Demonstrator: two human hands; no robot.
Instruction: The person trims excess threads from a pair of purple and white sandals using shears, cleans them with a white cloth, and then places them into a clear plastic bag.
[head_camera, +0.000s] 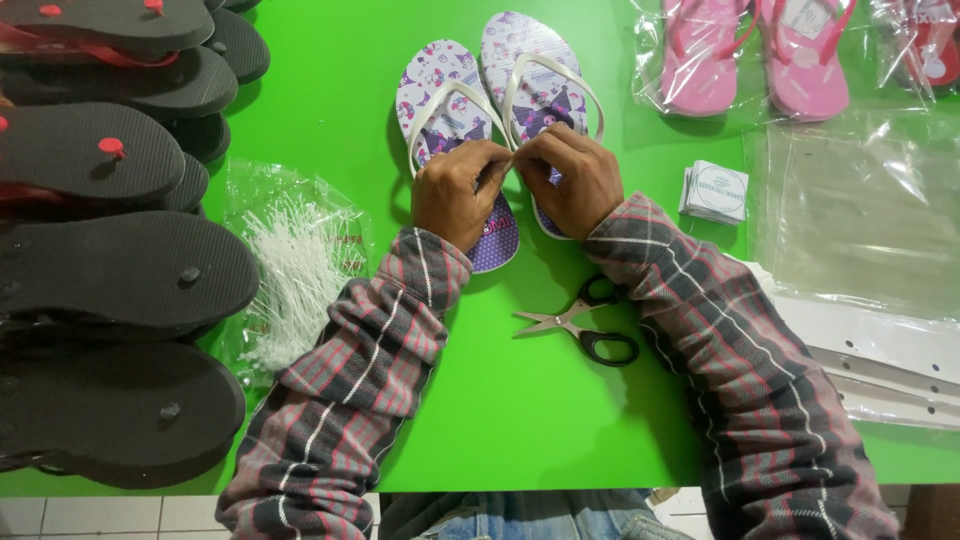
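A pair of purple-and-white printed flip-flops (500, 110) lies side by side on the green bench (520, 400), near the middle of its far edge; their long axes run from the near edge toward the far edge, leaning slightly left, with the toes pointing away from the person and the heels toward them. The left hand (458, 192) and the right hand (572, 180) meet over the gap between the two sandals, fingers pinched narrowly together where the white straps (540, 75) come close; what sits between the fingertips is too small to tell. Judging from this, the pair is being joined at the straps and that joining is not finished; the pair is not yet in a bag.

Small black-handled scissors (585, 325) lie near the near edge, between the sleeves; a bag of white plastic fasteners (295, 270) lies to the left, beside stacked black sandals (110, 270) along the left edge; clear bags (860, 210), a small stack of white labels (715, 190) and bagged pink sandals (750, 55) sit toward the right and far-right corner.
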